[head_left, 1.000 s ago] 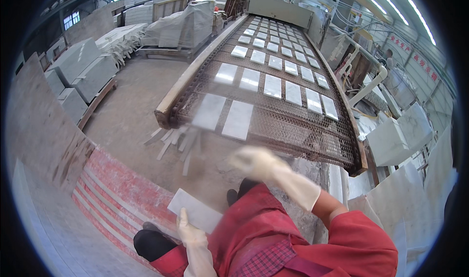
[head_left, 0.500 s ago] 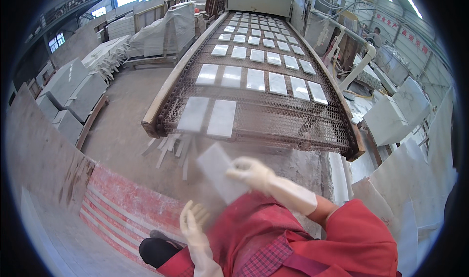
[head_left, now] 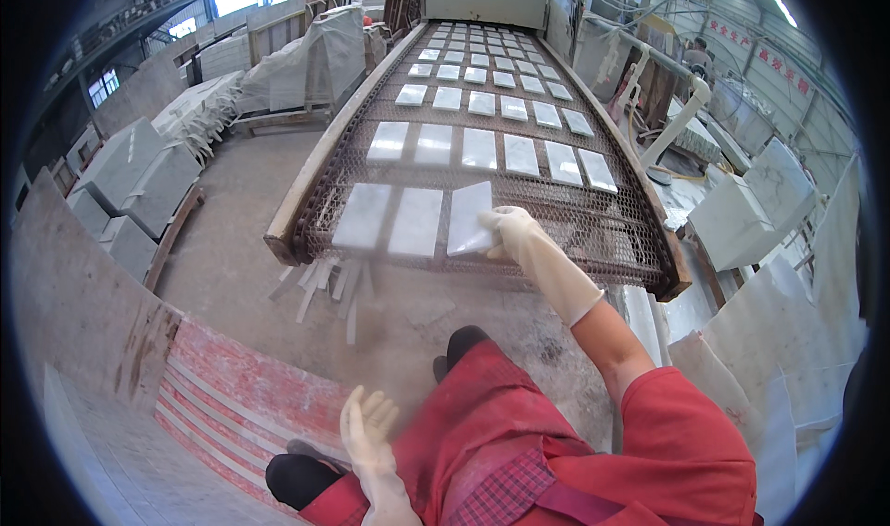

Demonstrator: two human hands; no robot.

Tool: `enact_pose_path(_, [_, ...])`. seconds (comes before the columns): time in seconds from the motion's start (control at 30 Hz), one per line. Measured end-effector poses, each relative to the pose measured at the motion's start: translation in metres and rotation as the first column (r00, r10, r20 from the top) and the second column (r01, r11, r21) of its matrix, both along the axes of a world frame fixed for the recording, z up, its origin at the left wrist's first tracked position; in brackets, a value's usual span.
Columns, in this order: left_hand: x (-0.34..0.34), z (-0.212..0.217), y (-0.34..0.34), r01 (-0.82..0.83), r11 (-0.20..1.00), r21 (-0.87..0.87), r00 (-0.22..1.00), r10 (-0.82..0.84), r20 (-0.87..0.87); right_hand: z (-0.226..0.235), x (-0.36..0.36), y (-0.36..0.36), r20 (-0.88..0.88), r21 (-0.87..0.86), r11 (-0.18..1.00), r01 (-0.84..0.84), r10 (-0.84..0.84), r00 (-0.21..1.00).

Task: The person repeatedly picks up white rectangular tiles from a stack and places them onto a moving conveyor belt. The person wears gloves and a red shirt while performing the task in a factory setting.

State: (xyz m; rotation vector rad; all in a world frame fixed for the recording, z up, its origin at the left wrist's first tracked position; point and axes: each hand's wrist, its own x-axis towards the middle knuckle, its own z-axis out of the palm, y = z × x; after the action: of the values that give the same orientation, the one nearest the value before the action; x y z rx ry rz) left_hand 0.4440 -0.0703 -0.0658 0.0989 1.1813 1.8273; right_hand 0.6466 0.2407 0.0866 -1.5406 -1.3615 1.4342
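My right hand (head_left: 512, 233), in a cream rubber glove, grips the right edge of a white marble tile (head_left: 470, 218) over the near end of a mesh conveyor (head_left: 575, 234). The tile looks slightly tilted, and whether its lower edge touches the mesh I cannot tell. Two flat tiles lie just left of it, the closer one (head_left: 415, 222) beside the held tile. Behind them, several rows of similar tiles (head_left: 479, 148) run toward the far end. My left hand (head_left: 369, 422), gloved too, is low in front of my body, palm turned up, fingers apart, holding nothing.
Wooden rails (head_left: 320, 169) edge the conveyor, which runs into a grey machine housing (head_left: 487, 5). Stone strips (head_left: 324, 280) lie on the floor under its left corner. Pale stone blocks (head_left: 139, 178) stand left, more blocks (head_left: 742, 215) right. A red striped platform (head_left: 250, 387) is at lower left.
My right hand has carried the tile from in front of my body forward onto the conveyor's near end. My left hand has barely moved. A dark shoe now shows near the middle.
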Motion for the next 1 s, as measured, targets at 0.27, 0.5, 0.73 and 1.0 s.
enact_pose_path(0.27, [0.000, 0.001, -0.001, 0.009, 1.000, 0.010, 1.000, -0.009, -0.006, 0.020, 0.019, -0.023, 0.470, 0.302, 0.950, -0.078, -0.078, 0.879])
enact_pose_path(0.5, [0.002, 0.000, 0.000, 0.010, 1.000, 0.000, 1.000, -0.010, -0.001, -0.008, -0.007, 0.022, 0.779, 0.614, 0.532, -0.583, -0.288, 0.557])
enact_pose_path(0.73, [0.001, -0.004, -0.001, 0.000, 0.999, -0.034, 1.000, 0.000, 0.001, 0.001, -0.014, 0.044, 0.890, 0.379, 0.701, -0.604, -0.098, 0.445])
enact_pose_path(1.0, [0.004, -0.003, -0.001, 0.035, 0.999, -0.038, 0.999, -0.035, -0.005, 0.007, -0.013, 0.047, 0.881, 0.386, 0.711, -0.587, -0.097, 0.462])
